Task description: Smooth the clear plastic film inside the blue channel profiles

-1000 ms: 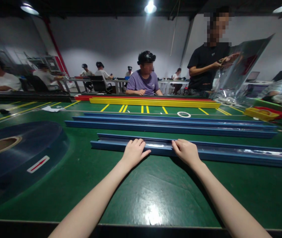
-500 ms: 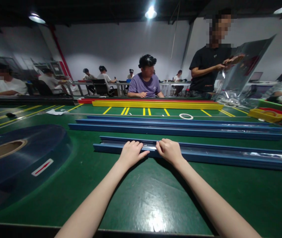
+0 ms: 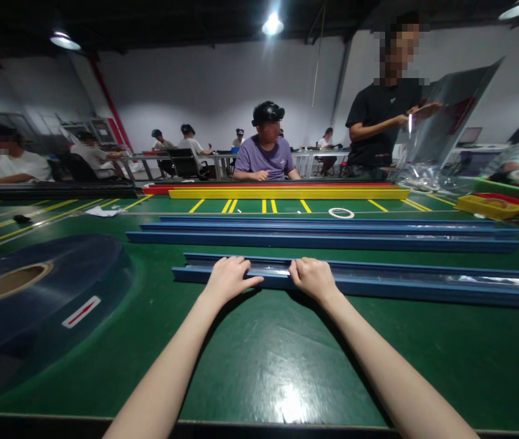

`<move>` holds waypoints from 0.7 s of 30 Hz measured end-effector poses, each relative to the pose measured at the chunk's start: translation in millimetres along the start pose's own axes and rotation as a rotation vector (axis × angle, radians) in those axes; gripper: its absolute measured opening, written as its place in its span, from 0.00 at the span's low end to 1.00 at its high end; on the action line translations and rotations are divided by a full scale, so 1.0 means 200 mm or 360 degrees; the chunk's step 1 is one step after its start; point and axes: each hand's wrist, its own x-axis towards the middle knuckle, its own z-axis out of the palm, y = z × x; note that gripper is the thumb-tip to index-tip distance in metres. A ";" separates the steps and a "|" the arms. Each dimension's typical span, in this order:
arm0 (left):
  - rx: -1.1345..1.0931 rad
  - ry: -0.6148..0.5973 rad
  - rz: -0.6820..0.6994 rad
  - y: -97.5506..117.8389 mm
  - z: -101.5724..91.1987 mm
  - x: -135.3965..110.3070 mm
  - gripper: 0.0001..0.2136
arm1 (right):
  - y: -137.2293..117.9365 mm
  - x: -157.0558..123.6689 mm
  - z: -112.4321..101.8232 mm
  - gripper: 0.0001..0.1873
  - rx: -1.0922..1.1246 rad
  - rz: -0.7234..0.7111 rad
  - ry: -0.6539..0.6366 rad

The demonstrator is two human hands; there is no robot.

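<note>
A long blue channel [image 3: 401, 291] lies across the green table in front of me, with a shiny clear plastic strip [image 3: 270, 269] inside its groove. Near its left end my left hand [image 3: 228, 278] is curled over the channel, the thumb stretched to the right along the front wall. Farther right, my right hand [image 3: 313, 279] is closed, its bent fingers over the groove and front wall. The fingertips of both hands are partly hidden. A short length of channel and strip shows between the hands.
A large roll of clear film [image 3: 90, 268] lies at left. Behind the channel are more blue channels [image 3: 314, 240], a white ring [image 3: 341, 213] and yellow channels [image 3: 287, 194]. Coloured trays [image 3: 488, 208] stand at right. A person in purple [image 3: 266, 160] sits opposite; another person [image 3: 381, 125] holds clear sheeting.
My left hand has slid left along the blue channel, widening the gap between my hands. The right hand has stayed at nearly the same place. The view has shifted slightly.
</note>
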 end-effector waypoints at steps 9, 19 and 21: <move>-0.0046 -0.0088 0.0020 -0.02 -0.02 0.00 0.22 | 0.11 -0.04 -0.07 0.24 -0.0056 0.0151 -0.0291; -0.0116 -0.0265 0.0007 -0.02 -0.02 0.00 0.23 | 0.17 -0.04 -0.14 0.26 -0.0082 0.0228 -0.0580; -0.0127 -0.0280 -0.0008 -0.01 -0.01 0.00 0.23 | 0.17 -0.04 -0.15 0.26 -0.0079 0.0225 -0.0562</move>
